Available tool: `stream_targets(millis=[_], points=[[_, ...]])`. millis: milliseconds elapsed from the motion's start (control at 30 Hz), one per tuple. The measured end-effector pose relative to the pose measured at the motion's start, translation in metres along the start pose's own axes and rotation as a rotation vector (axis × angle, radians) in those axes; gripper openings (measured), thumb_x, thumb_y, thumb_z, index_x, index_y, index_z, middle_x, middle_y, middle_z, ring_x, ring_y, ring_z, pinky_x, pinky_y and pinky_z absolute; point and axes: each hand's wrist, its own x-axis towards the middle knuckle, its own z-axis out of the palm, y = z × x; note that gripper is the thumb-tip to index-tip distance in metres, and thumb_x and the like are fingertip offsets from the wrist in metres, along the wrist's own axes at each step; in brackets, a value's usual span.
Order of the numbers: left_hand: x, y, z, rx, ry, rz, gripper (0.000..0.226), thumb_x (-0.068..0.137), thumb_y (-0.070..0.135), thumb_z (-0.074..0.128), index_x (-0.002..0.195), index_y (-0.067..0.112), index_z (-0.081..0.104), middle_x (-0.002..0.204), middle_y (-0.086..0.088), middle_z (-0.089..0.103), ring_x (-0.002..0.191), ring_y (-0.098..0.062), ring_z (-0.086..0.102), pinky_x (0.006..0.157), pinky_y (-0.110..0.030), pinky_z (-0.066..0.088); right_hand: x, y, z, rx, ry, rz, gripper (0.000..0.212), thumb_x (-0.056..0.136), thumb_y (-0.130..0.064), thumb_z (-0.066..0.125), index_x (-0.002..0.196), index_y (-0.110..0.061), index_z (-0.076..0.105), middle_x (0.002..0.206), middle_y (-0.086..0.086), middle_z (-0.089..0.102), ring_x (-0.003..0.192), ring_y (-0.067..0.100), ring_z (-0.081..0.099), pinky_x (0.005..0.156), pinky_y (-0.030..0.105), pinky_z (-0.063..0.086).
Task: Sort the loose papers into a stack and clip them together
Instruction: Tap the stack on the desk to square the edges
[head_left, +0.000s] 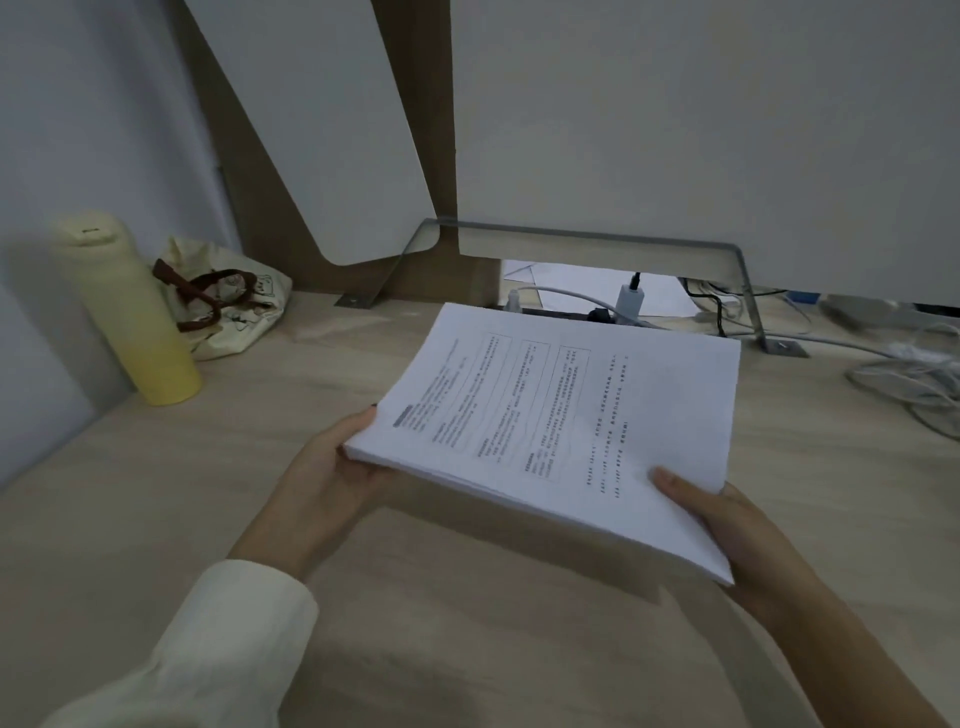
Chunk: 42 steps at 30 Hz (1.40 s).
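A thick stack of white printed papers (561, 426) is lifted above the wooden desk (156, 509), its top sheet covered in lines of text. My left hand (332, 478) grips the stack's near left corner, fingers underneath. My right hand (727, 525) holds the near right corner, thumb pressed on the top sheet and fingers below. The edges of the sheets look roughly even. No clip shows anywhere in view.
A yellow bottle (130, 312) and a cream cloth bag (228, 296) with brown handles stand at the back left. White divider panels (675, 130) close off the back. Cables and a plugged-in charger (628, 299) lie behind the stack and to the far right.
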Motion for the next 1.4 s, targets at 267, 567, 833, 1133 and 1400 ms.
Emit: stream_targets(millis=[267,567,833,1133,1400], points=[[0.007,-0.051,0.047,0.139,0.238,0.22,0.017,0.092,0.022,0.052,0.104,0.026,0.063,0.1,0.004,0.07,0.083,-0.012,0.066,0.075,-0.03,0.052,-0.002,0.033,0.052,0.064,0.109,-0.104,0.022,0.089,-0.022,0.056,0.11,-0.021,0.062,0.106,-0.004,0.074,0.097,0.015,0.07,0.088,0.035,0.051],[-0.008,-0.005,0.057,0.284,0.109,0.526,0.024,0.093,0.018,0.05,0.113,0.028,0.06,0.112,0.009,0.068,0.106,-0.012,0.064,0.086,-0.029,0.051,-0.003,-0.008,0.002,0.033,-0.041,-0.071,0.042,0.075,-0.017,0.059,0.117,-0.014,0.061,0.112,0.004,0.072,0.096,0.017,0.07,0.075,0.027,0.059],[-0.027,0.007,0.075,0.516,-0.13,0.69,0.025,0.092,0.009,0.051,0.107,0.027,0.058,0.094,0.019,0.072,0.093,0.0,0.066,0.073,-0.013,0.051,-0.002,-0.051,0.02,-0.335,-0.003,-0.418,0.04,0.086,-0.007,0.054,0.108,-0.039,0.062,0.11,-0.013,0.071,0.102,0.006,0.066,0.083,0.029,0.054],[-0.032,-0.016,0.077,0.436,-0.145,0.702,0.028,0.089,0.016,0.052,0.116,0.022,0.054,0.106,0.013,0.07,0.102,-0.006,0.065,0.079,-0.019,0.052,-0.001,-0.03,0.035,-0.282,0.19,-0.496,0.046,0.088,0.0,0.042,0.101,-0.038,0.064,0.106,-0.024,0.069,0.116,0.011,0.056,0.095,0.037,0.043],[-0.03,-0.03,0.07,0.505,-0.163,0.7,0.026,0.091,0.015,0.049,0.113,0.029,0.051,0.112,0.015,0.068,0.108,-0.006,0.062,0.085,-0.023,0.052,-0.002,-0.023,0.028,-0.218,0.195,-0.482,0.041,0.092,-0.005,0.043,0.102,-0.036,0.066,0.112,-0.015,0.069,0.115,0.014,0.058,0.105,0.047,0.04]])
